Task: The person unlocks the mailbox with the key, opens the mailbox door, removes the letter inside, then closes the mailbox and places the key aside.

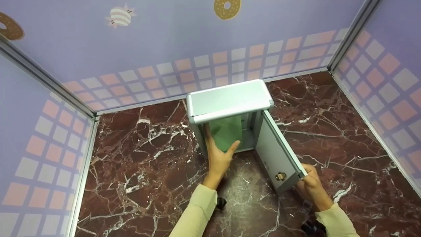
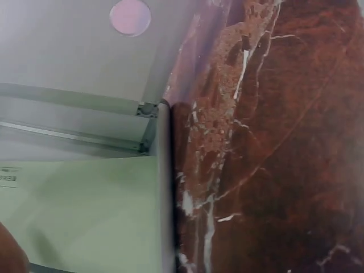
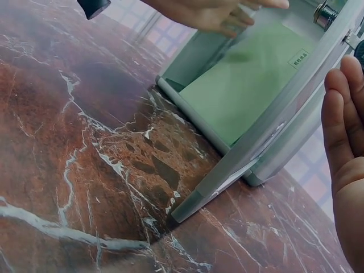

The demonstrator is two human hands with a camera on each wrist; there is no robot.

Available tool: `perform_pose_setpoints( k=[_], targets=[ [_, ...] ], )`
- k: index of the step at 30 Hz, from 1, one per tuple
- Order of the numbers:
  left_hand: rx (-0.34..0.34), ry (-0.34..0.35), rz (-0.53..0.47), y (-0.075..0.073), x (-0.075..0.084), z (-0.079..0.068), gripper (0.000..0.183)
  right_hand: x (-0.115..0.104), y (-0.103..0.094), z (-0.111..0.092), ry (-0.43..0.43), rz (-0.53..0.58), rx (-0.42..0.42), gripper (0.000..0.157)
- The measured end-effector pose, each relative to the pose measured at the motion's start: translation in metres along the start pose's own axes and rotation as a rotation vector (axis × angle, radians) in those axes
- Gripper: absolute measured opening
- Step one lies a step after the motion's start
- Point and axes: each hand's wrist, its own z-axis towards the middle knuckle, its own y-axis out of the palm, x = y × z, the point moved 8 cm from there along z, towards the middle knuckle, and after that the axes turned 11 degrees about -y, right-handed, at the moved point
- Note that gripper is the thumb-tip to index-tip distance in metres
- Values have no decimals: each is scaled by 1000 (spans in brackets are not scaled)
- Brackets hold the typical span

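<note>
A small white cabinet (image 1: 230,98) stands on the floor with its door (image 1: 276,151) swung out to the right. Inside it is a light green sheet or booklet (image 1: 227,131) with a small printed label, also seen in the left wrist view. My left hand (image 1: 217,161) reaches into the opening at the left side, thumb and fingers spread in front of the green piece. At the door's free edge, my right hand (image 1: 310,184) is on the outer face, its fingers at a dark knob (image 3: 359,52); the thumb is hidden in the right wrist view. A brass lock (image 1: 280,176) sits on the door's inner face.
Dark red marbled floor (image 1: 148,184) surrounds the cabinet. A purple patterned back wall (image 1: 158,39) rises close behind it, with side walls (image 1: 33,148) at left and right.
</note>
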Motion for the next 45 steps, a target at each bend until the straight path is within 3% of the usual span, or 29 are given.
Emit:
perform_pose_setpoints(
  k=[6, 11, 21, 26, 32, 36, 45],
  targets=[
    [22, -104, 38, 7, -18, 3, 116, -2, 4, -1, -13, 49, -30, 42],
    [53, -132, 51, 8, -26, 5, 116, 0, 5, -4, -8, 68, -21, 49],
    [32, -201, -92, 9, -24, 15, 116, 2, 4, -6, 1, 68, 15, 51],
    [40, -238, -138, 10, -34, 14, 116, 2, 4, -5, 6, 73, 2, 51],
    [73, -341, -67, 7, -42, 7, 104, 0, 4, -4, -13, 70, -13, 48],
    [48, -400, -103, 8, -47, 3, 90, 1, 5, -3, -11, 76, -18, 46],
    [55, -256, -43, 4, -39, 7, 64, 2, 5, -1, -10, 92, -23, 47]
  ],
)
